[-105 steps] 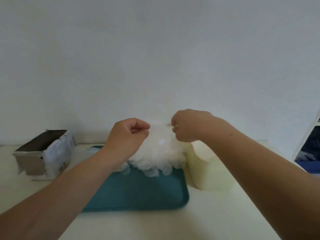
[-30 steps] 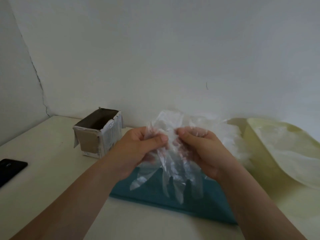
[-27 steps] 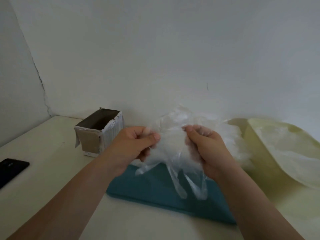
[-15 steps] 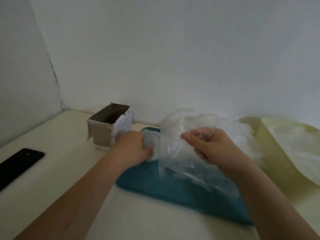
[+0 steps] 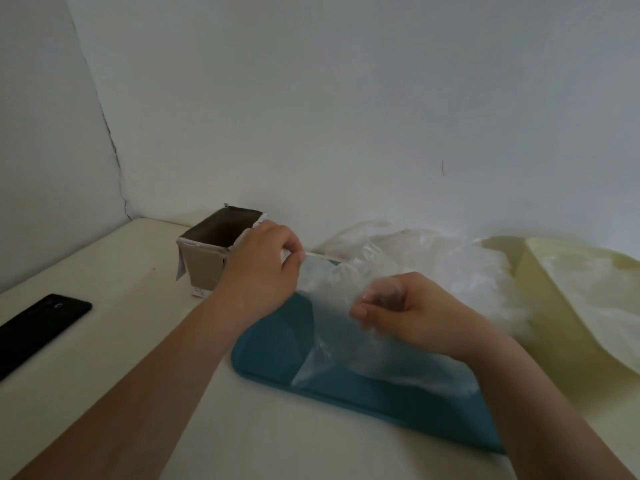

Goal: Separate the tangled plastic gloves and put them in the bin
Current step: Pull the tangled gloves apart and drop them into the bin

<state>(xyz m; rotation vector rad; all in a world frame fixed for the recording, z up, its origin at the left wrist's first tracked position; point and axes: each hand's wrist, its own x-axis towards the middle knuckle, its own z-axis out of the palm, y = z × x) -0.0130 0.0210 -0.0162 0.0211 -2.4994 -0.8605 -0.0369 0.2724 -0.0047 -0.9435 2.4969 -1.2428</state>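
Observation:
A heap of clear plastic gloves (image 5: 440, 261) lies on the back of a teal tray (image 5: 273, 344). My left hand (image 5: 263, 268) pinches one end of a clear glove (image 5: 329, 306) next to the cardboard box (image 5: 214, 251), which stands open at the tray's left. My right hand (image 5: 405, 313) grips the other end of that glove over the tray. The glove is stretched between both hands and hangs down onto the tray.
A pale yellow bin (image 5: 568, 306) holding some clear plastic stands at the right of the tray. A black phone (image 5: 38, 323) lies at the table's left edge. The wall runs close behind the box and the heap.
My left hand has moved left toward the cardboard box, pulling a glove out from the bundle. My right hand has dropped lower over the tray. The camera has turned left.

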